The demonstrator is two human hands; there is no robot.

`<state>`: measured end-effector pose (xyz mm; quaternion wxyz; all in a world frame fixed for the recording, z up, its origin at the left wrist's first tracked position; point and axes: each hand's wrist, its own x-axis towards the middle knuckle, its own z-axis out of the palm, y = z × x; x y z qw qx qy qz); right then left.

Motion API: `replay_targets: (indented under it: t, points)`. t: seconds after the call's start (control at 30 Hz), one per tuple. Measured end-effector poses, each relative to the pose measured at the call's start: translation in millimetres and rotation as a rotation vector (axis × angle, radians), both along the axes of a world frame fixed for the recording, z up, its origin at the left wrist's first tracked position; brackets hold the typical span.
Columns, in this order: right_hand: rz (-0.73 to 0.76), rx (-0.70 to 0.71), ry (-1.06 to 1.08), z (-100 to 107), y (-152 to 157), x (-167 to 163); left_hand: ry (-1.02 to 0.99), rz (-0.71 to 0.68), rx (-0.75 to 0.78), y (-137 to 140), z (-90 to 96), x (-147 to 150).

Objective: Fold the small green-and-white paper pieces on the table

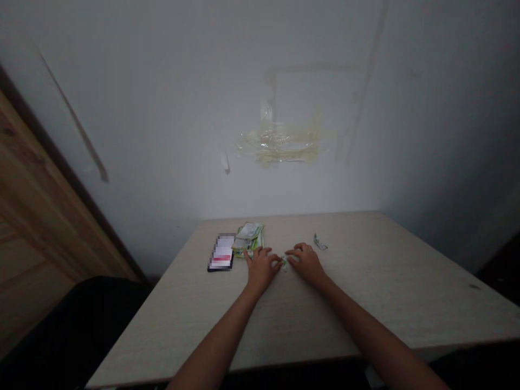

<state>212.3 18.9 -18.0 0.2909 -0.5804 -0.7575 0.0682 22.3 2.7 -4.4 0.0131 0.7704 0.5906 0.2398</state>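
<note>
Green and white, a small scrap lies between the person's two hands, around the middle of the pale, wood-grained tabletop. The left hand and the right hand are apart, with only a narrow gap between them, both palms turned down and fingers bent, the fingertips pointing inward at the scrap. The light is dim and the scrap tiny, so I cannot tell whether either hand pinches it or merely touches it. Both bare forearms reach in over the front edge of the tabletop. The outer fingers of the left hand spread towards a loose pile of green and white packets, which lies towards the back left corner, its pieces overlapping unevenly; the fingertips partly cover its near side. Just beside the pile, nearer the left edge, a black-rimmed phone lies flat with its lit screen up, pixelated, a pinkish-red band across its lower part. Beyond the right hand, a little towards the back right corner, lies a second crumpled scrap, well apart from the pile. Close to the right edge, the tabletop bears a short dark mark. Behind the back edge rises a grey-white wall, with shiny, yellowed tape stuck across it.
</note>
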Motion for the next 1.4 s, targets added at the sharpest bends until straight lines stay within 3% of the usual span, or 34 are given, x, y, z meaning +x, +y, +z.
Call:
replay_targets:
  t: [0.5,1.1,1.4]
  points:
    - [0.088,-0.002,-0.011,-2,-2,4,-0.045,-0.005,-0.004,0,-1.2,1]
    - [0.183,0.127,0.225,-13,8,7,-0.137,-0.003,-0.042,0,4.4,1]
    - [0.234,0.09,0.35,-14,14,11,-0.245,-0.045,-0.004,1,1.4,2]
